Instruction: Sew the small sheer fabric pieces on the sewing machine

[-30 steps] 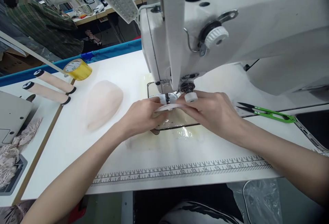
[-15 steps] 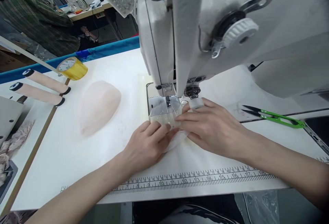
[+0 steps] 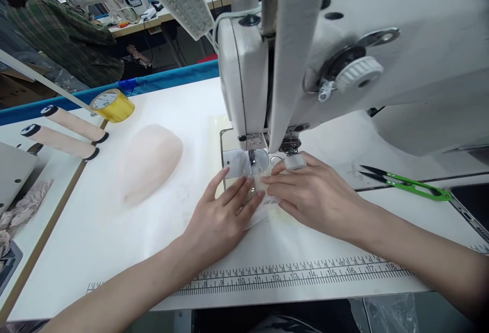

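Just past the printed ruler (image 3: 305,274) on the tabletop (image 3: 114,231), the left hand (image 3: 221,216) lies flat with fingers spread, and the right hand (image 3: 309,195) has its fingers stretched out. Both press a small pale fabric piece (image 3: 267,199) in front of the sewing machine (image 3: 344,43) needle. Green snips (image 3: 412,183) lie to the right, and a pale foam cup (image 3: 148,162) lies farther left.

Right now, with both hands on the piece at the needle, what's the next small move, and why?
Probably ease the pale fabric piece a touch further back under the presser foot. The left hand lies flat on it, the right hand has fingertips at its edge, and most of it lies in front of the foot.
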The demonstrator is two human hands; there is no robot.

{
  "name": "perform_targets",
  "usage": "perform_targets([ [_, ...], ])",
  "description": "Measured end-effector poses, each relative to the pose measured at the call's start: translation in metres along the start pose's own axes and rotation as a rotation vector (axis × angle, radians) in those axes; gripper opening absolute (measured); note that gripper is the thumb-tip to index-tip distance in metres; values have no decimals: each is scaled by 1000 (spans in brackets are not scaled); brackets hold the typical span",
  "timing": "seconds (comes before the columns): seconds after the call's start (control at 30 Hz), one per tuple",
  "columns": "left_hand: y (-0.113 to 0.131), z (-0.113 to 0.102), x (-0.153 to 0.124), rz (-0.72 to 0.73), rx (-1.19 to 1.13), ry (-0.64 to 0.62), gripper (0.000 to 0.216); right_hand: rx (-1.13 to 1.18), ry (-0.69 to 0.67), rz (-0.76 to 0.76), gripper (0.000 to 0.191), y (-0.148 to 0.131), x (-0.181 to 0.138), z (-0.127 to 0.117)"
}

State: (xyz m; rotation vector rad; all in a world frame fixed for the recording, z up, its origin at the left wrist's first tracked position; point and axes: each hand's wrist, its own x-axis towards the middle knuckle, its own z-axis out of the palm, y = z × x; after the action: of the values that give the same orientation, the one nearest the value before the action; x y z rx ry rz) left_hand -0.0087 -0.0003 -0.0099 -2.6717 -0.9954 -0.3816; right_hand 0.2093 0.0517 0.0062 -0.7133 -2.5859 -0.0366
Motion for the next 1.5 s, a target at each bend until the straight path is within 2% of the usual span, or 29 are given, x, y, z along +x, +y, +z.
perform_targets([
  [0.4, -25, 12, 12, -72, -38, -15, 38, -190, 142, -20, 25, 16, 5, 19],
  [0.6, -29, 17, 16, -107, -22, -1, 35, -297, 139, 15, 26, 18, 8, 26],
  [0.8, -28, 13, 17, -191, -147, 39, 29, -226, 121, -18, 23, 11, 4, 19],
  [0.9, -25, 10, 13, -141, -129, 47, 31, -158, 117, -40, 23, 9, 2, 15],
  [1.03, -15, 5, 6, -67, -25, 58, 33, -187, 85, -116, 26, 8, 1, 11],
  [1.2, -8, 2, 4, -54, 29, 22, 33, -223, 108, -152, 27, 6, 1, 10],
  [1.5, -11, 3, 5, -53, 3, 24, 32, -221, 70, -129, 26, 7, 0, 12],
])
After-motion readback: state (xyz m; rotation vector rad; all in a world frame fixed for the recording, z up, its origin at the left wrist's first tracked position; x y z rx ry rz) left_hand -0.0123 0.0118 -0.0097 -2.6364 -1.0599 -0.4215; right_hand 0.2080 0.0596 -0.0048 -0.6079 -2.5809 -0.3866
